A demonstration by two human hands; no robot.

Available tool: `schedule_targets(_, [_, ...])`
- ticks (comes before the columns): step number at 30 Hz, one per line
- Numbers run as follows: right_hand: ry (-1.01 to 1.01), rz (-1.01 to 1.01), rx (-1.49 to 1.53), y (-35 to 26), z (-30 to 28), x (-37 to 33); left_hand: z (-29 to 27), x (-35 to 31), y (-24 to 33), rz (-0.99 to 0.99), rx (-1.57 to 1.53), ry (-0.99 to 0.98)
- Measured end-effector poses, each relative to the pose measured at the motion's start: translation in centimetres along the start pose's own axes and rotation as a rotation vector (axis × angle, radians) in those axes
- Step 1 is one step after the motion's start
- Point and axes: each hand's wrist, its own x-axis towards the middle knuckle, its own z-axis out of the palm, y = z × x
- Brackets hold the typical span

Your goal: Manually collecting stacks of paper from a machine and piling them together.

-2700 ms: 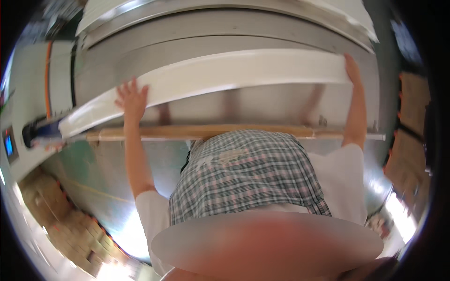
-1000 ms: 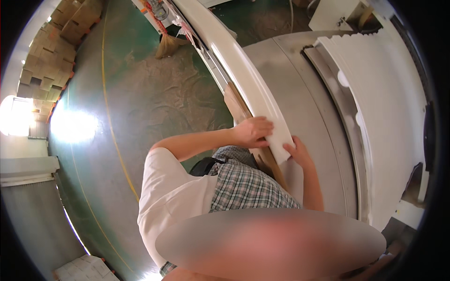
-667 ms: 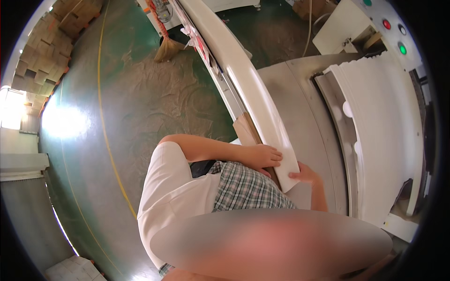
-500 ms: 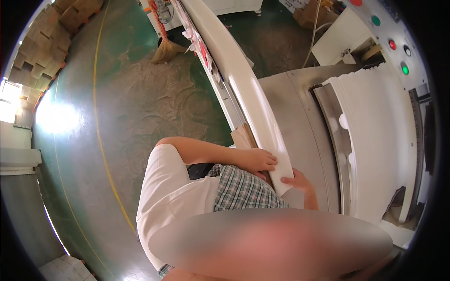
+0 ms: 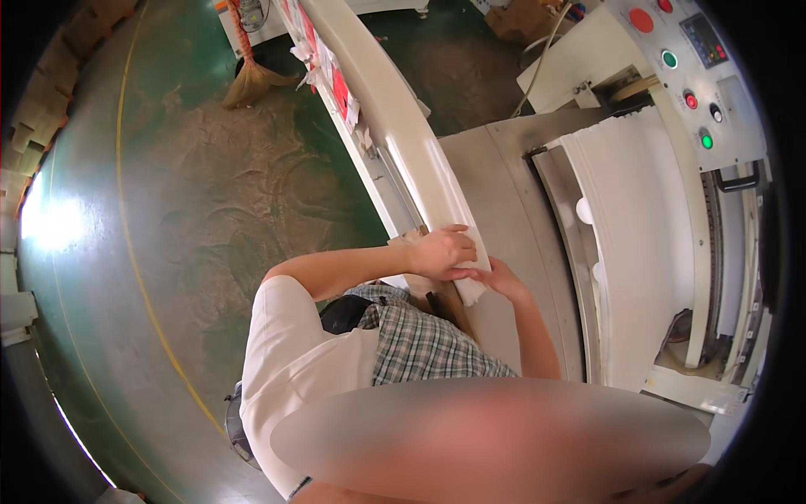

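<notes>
A long, smooth white log (image 5: 411, 151), glossy along its side, runs from the far end toward my body; I cannot tell its material. My left hand (image 5: 445, 254) lies across the top near its close end, fingers curled over it. At the right side of that end, my right hand (image 5: 505, 281) grips it, its fingertips meeting the left hand's. Below the hands, the white end (image 5: 470, 291) looks layered and loose. A brown cardboard piece (image 5: 401, 238) sits by my left wrist, partly covered by it.
A narrow rail with torn red and white scraps (image 5: 332, 80) runs left of the log. On the right stand a metal machine bed (image 5: 495, 176), a tall white stack (image 5: 642, 218) and a button panel (image 5: 697, 80). A straw broom (image 5: 250, 82) rests on the green floor.
My left hand has shifted toward the log's close end and curled more. My right hand has moved up beside it, so the two now meet. The whole view has swung slightly.
</notes>
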Motion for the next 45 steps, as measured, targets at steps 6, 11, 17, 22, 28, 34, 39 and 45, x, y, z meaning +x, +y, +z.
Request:
schedule_targets(6, [-0.009,-0.023,-0.234,-1.6,-0.6,4.5,-0.5,-0.1,-0.5,-0.047,0.058,0.074])
schedule_targets(11, [-0.080,0.094,-0.170,-3.7,-0.1,4.1,0.0,0.0,-0.5,-0.046,0.053,0.152])
schedule_targets(17, [0.385,-0.077,-0.163,4.3,-2.5,1.7,0.5,-0.5,-0.4,-0.069,0.098,0.078])
schedule_targets(22, [1.297,-0.025,-0.739,18.3,-9.8,-4.9,0.5,0.3,-0.1,-0.214,0.273,-0.264])
schedule_targets(28, [1.524,0.754,-0.576,28.4,-4.4,-15.4,1.4,0.4,-0.2,-0.224,0.336,-0.304])
schedule_targets(34, [1.526,0.814,-0.585,26.9,-4.4,-15.4,1.1,0.7,0.5,-0.315,0.308,-0.381])
schedule_targets(39, [1.480,0.839,-0.577,27.2,-3.9,-16.5,1.6,0.7,0.5,-0.277,0.357,-0.376])
schedule_targets(45, [1.515,0.862,-0.550,29.2,-4.2,-15.7,2.1,0.2,0.2,-0.263,0.401,-0.309])
